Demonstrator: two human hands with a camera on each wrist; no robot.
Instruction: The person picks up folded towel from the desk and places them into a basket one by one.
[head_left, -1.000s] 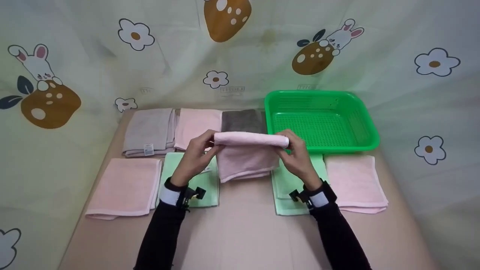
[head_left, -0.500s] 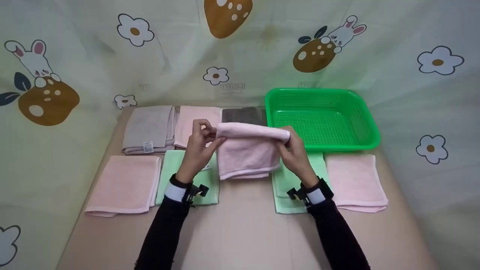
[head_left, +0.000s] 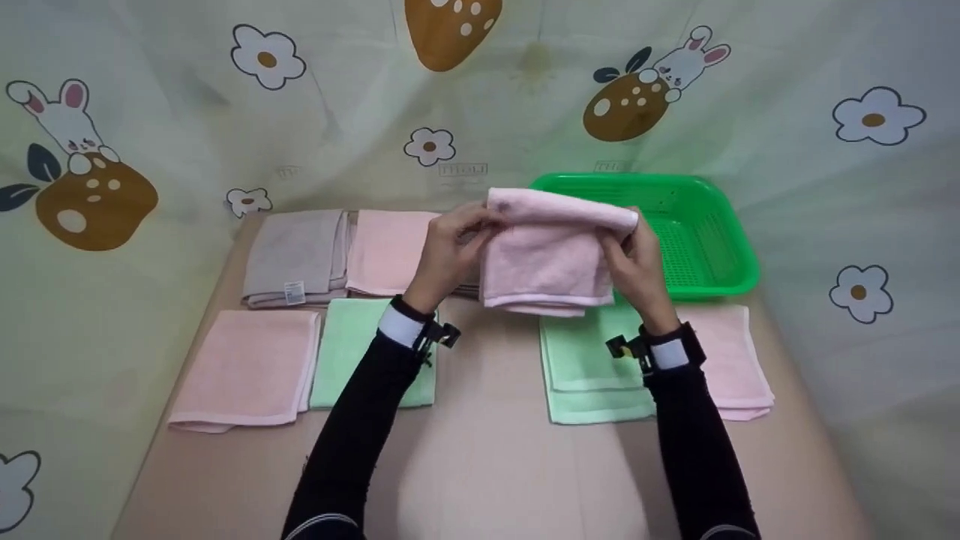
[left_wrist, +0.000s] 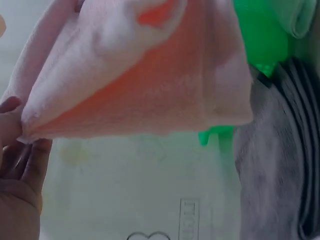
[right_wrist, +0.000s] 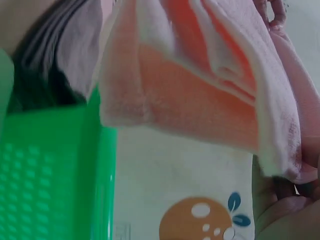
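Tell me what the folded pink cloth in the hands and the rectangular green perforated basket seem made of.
The folded pink cloth looks like soft, matte towelling, from its fuzzy pile; cotton or synthetic, I can't tell. The rectangular green perforated basket looks like moulded plastic, smooth with a slight gloss: its rim catches highlights and its floor holes are evenly spaced.

Soft, muted light fills the head view, brightest on the near middle of the table (head_left: 517, 487), where the black sleeves (head_left: 341, 439) cast faint, soft-edged shadows inward. The printed curtain (head_left: 337, 150) greys toward the right. Both wrist views are dimmer and softer, the pink towel (left_wrist: 140, 105) slightly blurred, its inner folds orange.
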